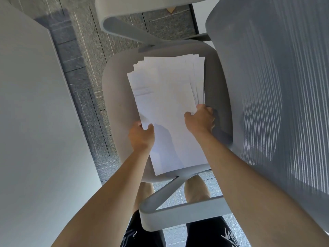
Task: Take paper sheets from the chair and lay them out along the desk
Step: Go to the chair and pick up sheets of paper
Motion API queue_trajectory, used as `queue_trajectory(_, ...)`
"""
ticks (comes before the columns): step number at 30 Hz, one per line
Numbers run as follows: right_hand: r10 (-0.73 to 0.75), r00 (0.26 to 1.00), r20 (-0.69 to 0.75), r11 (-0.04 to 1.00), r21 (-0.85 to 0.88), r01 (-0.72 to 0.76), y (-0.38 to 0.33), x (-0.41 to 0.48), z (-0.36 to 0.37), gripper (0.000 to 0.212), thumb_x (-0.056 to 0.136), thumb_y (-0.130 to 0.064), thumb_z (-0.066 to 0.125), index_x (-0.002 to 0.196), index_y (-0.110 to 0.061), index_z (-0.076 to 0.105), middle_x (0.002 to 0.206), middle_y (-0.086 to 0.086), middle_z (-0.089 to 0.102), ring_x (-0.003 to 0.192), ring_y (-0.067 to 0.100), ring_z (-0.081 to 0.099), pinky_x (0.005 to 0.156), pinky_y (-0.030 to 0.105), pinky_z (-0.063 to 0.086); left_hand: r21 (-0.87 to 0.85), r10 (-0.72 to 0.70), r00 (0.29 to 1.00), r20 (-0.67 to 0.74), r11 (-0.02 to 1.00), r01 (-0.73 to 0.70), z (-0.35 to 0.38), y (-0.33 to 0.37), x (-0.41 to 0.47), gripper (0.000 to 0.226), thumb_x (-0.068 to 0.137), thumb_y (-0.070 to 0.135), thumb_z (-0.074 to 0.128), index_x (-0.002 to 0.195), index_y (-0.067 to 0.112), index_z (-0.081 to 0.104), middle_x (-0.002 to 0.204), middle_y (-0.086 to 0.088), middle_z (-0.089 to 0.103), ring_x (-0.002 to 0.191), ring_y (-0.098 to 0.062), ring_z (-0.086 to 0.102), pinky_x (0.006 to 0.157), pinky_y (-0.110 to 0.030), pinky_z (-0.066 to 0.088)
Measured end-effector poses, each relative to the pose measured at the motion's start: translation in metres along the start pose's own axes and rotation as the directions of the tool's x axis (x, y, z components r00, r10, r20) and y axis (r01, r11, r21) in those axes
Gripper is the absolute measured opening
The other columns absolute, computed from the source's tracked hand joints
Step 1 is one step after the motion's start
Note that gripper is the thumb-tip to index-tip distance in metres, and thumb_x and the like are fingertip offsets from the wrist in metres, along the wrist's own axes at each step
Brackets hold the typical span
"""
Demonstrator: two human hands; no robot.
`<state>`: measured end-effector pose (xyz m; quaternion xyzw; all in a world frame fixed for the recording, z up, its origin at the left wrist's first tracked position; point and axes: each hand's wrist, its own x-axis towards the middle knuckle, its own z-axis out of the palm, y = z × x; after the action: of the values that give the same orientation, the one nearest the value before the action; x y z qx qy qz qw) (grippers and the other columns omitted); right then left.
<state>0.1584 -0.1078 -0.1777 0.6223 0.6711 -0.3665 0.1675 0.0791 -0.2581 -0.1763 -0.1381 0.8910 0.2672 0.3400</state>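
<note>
White paper sheets (165,104) on grey chair seat (114,97), long axis near to far, side edges gripped by left hand (141,136) and right hand (201,118).

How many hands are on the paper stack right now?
2. The left hand grips the paper stack at its left edge, thumb on top; the right hand grips its right edge. The stack lies on the chair seat.

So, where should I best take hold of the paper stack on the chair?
By its two long edges, one grip from each side, as the left hand and right hand do now. The paper stack lies flat and fanned on the chair seat, so a single grip at one end would likely let sheets slide apart.
</note>
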Motion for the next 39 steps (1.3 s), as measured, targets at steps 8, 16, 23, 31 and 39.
queue_trajectory(8, -0.081, 0.996, -0.038, 0.997, 0.015, 0.082, 0.003, 0.003, 0.000, 0.040, 0.091, -0.028, 0.059, 0.127, -0.011, 0.052, 0.128, 0.011, 0.050, 0.111, 0.030, 0.055, 0.095, 0.046, 0.051, 0.003, -0.038, 0.999, 0.004, 0.999, 0.038, -0.001, -0.005, 0.000, 0.037, 0.090, 0.025, 0.061, 0.102, -0.009, 0.055, 0.073, -0.015, 0.049, 0.077, -0.046, 0.053, 0.067, -0.045, 0.052)
queue_trajectory(16, -0.142, 0.990, 0.004, 0.990, -0.018, 0.142, 0.006, 0.000, 0.005, 0.056, 0.094, -0.025, 0.054, 0.145, -0.009, 0.038, 0.147, 0.012, 0.041, 0.129, 0.032, 0.048, 0.098, 0.045, 0.051, -0.003, -0.028, 1.000, -0.003, 1.000, 0.028, -0.002, -0.005, 0.000, 0.019, 0.091, 0.025, 0.060, 0.086, 0.006, 0.057, 0.083, -0.005, 0.057, 0.080, -0.028, 0.057, 0.068, -0.031, 0.044)
queue_trajectory(23, -0.145, 0.989, 0.005, 0.988, -0.049, 0.145, 0.005, -0.001, 0.010, 0.063, 0.095, -0.025, 0.052, 0.151, -0.008, 0.030, 0.153, 0.013, 0.033, 0.136, 0.033, 0.042, 0.105, 0.046, 0.046, 0.091, -0.002, 0.997, -0.073, 0.996, 0.008, 0.001, 0.004, -0.005, 0.034, 0.092, 0.017, 0.057, 0.064, 0.010, 0.040, 0.062, -0.004, 0.041, 0.059, -0.028, 0.043, 0.047, -0.027, 0.032)
queue_trajectory(31, -0.132, 0.991, 0.034, 0.990, -0.047, 0.134, 0.004, -0.003, 0.014, 0.066, 0.095, -0.027, 0.053, 0.152, -0.006, 0.025, 0.156, 0.013, 0.026, 0.137, 0.033, 0.041, 0.105, 0.047, 0.046, 0.127, 0.036, 0.995, -0.089, 0.992, -0.025, 0.001, 0.005, -0.002, 0.023, 0.094, 0.020, 0.058, 0.077, 0.005, 0.056, 0.076, -0.002, 0.057, 0.069, -0.021, 0.053, 0.066, -0.027, 0.043)
queue_trajectory(39, -0.061, 0.998, 0.024, 0.996, 0.063, 0.059, -0.004, 0.003, 0.009, 0.060, 0.092, -0.024, 0.056, 0.145, -0.004, 0.036, 0.146, 0.013, 0.037, 0.124, 0.033, 0.051, 0.096, 0.049, 0.051, 0.085, -0.026, 0.999, -0.047, 0.996, 0.030, 0.002, 0.004, -0.001, 0.028, 0.090, 0.019, 0.056, 0.069, 0.009, 0.043, 0.062, -0.008, 0.040, 0.058, -0.026, 0.039, 0.051, -0.028, 0.033)
